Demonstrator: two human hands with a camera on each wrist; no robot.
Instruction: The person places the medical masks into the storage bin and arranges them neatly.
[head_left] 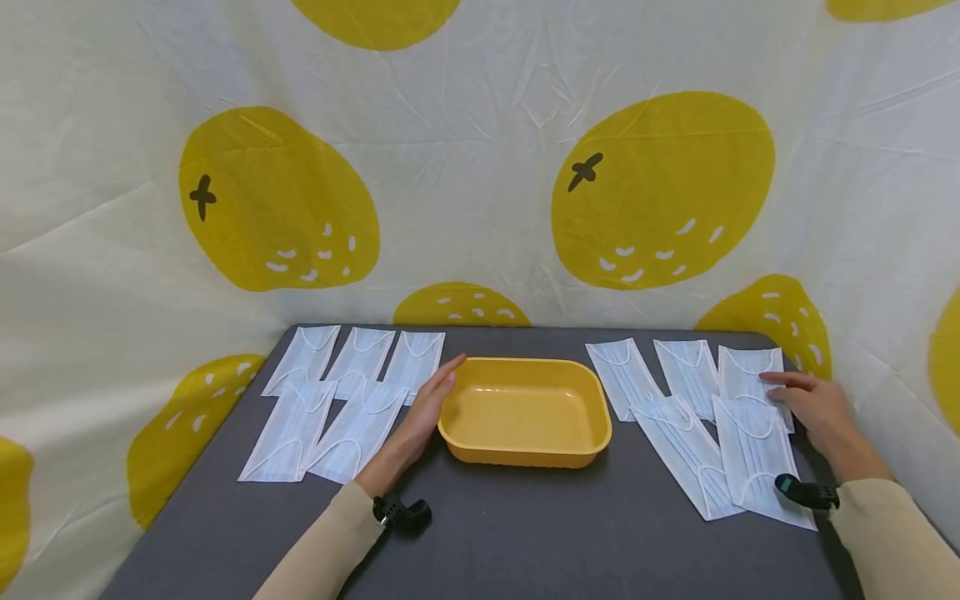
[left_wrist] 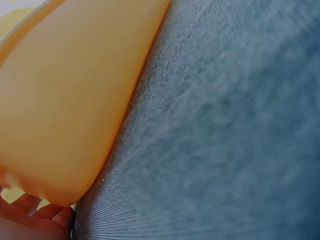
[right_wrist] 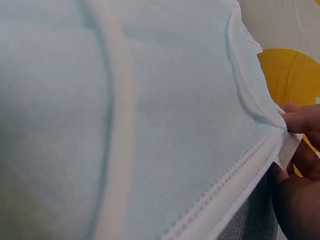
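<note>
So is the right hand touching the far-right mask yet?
Touching. In the right wrist view the fingertips lie on the mask edge; the head view shows the right hand over it.
</note>
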